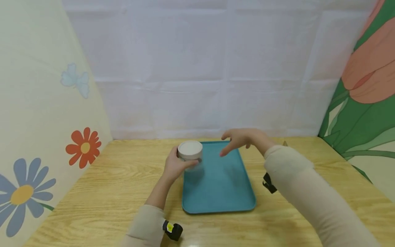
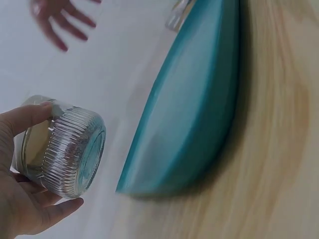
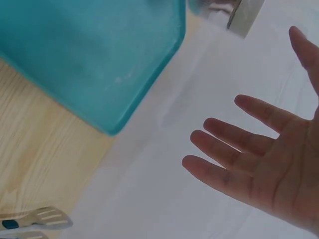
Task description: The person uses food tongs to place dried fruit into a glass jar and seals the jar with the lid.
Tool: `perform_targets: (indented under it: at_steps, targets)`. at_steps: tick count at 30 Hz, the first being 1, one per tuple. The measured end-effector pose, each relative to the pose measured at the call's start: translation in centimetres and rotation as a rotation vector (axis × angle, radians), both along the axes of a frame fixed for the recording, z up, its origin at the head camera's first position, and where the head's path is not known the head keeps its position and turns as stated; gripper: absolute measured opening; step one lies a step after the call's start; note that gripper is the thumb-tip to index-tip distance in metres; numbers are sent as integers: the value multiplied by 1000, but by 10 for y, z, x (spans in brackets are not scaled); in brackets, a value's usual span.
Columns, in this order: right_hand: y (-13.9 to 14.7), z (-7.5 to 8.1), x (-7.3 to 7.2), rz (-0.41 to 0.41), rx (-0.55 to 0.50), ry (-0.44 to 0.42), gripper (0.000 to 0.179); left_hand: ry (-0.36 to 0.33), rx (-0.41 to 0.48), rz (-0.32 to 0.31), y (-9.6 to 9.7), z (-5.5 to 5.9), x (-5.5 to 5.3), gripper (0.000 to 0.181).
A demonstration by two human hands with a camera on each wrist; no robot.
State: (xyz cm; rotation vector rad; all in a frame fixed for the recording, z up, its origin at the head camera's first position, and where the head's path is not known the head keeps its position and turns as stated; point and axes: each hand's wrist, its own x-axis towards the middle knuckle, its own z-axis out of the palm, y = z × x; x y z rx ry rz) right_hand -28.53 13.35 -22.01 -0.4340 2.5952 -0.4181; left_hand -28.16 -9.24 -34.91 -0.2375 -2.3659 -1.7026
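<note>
A ribbed clear glass jar with a white lid is held in my left hand, thumb on one side and fingers around the other. The jar is above the back left part of a blue-green tray; in the left wrist view its base is apart from the tray. My right hand hovers over the tray's back right side, fingers spread and holding nothing. The right wrist view shows its palm and straight fingers, with part of the jar's lid at the top edge.
A slotted utensil lies on the wooden table right of the tray, mostly hidden by my right sleeve in the head view. A white sheet stands behind the table, with flower-patterned panels at both sides.
</note>
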Motion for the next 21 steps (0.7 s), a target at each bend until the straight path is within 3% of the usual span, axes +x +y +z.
perform_targets:
  at_steps: [9, 15, 21]
  targets:
    - [40, -6, 2, -11, -33, 0, 77, -64, -6, 88, -59, 0, -2, 84]
    - [63, -15, 3, 34, -31, 92, 75, -84, -22, 114, -85, 0, 0, 85]
    - [79, -33, 6, -30, -105, 175, 80, -101, -59, 153, -102, -3, 3, 86]
